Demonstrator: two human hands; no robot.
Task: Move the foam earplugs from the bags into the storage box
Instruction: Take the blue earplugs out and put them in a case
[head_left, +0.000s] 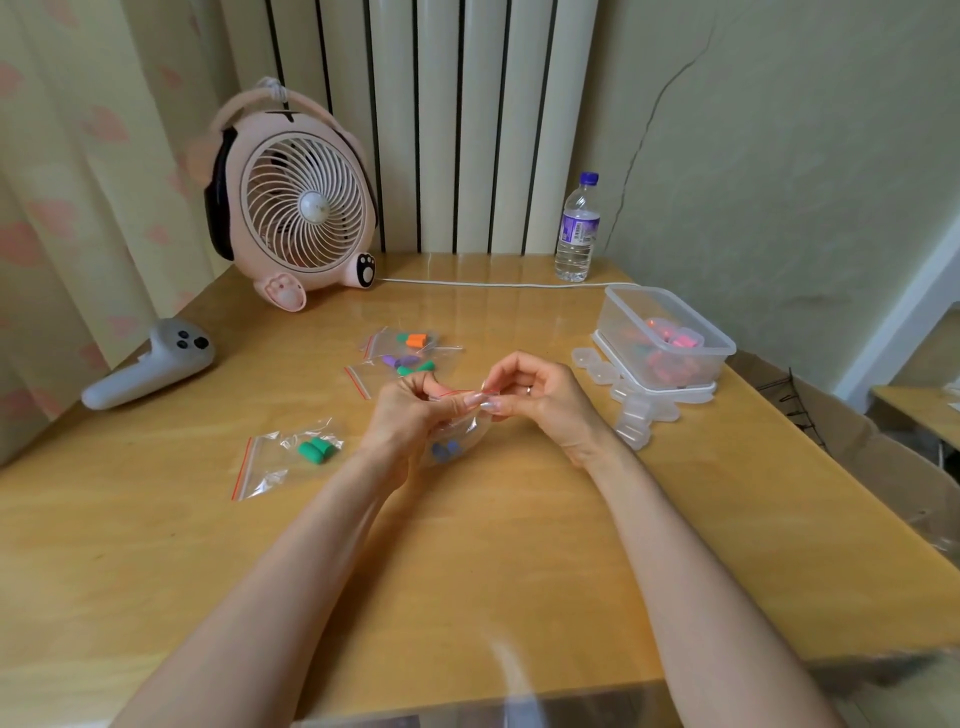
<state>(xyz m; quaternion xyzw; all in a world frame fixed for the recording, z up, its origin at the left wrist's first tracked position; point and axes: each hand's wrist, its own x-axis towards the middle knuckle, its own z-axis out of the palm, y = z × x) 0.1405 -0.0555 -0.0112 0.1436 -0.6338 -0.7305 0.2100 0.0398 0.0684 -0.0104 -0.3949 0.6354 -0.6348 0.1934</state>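
Note:
My left hand (410, 415) and my right hand (535, 389) both pinch the red-striped top edge of a small clear zip bag (454, 434) over the middle of the table. Blue-purple foam earplugs (447, 451) hang in the bottom of that bag. A bag with green earplugs (316, 450) lies to the left. Farther back lie bags with orange earplugs (420, 341) and with purple and green earplugs (408, 364). The clear storage box (618, 332) stands open at the right, holding pink and red earplugs (675, 353).
Several small clear plastic cases (631, 423) lie in front of the box. A pink fan (296, 208) and its white cord (493, 285) are at the back, beside a water bottle (577, 228). A grey controller (150, 366) lies at the left edge.

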